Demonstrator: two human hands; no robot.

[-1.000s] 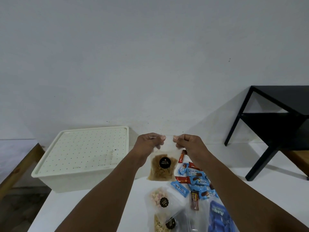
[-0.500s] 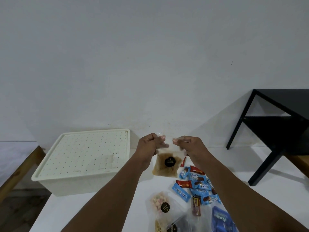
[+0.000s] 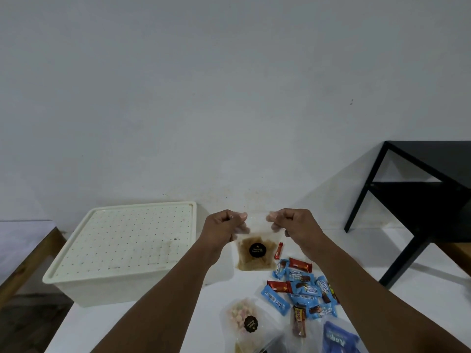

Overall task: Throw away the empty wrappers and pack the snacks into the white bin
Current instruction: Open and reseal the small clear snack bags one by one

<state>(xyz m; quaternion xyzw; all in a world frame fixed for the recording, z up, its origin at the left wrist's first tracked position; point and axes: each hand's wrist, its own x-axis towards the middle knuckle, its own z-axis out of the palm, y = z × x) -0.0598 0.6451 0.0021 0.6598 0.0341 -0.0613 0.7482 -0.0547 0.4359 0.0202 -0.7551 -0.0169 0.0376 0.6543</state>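
A clear pouch of brown snack [image 3: 255,254] with a black round sticker hangs above the white table. My left hand [image 3: 224,226] pinches its top left corner and my right hand [image 3: 293,225] pinches its top right corner. The white bin [image 3: 122,253] stands to the left with its perforated lid on. Below the pouch lies a heap of blue and red candy wrappers [image 3: 303,289]. A second clear pouch with pale pastel bits [image 3: 242,319] lies nearer to me, beside a blue bag [image 3: 339,337] at the bottom edge.
The white table [image 3: 397,301] runs up to a plain white wall. A black side table [image 3: 420,200] stands at the right. A wooden-edged surface [image 3: 23,261] sits at the far left, with floor below it.
Both hands keep their pinch on the brown snack pouch; they have drawn slightly apart, stretching its top edge. The view has tipped a little, so the hands sit lower in frame.
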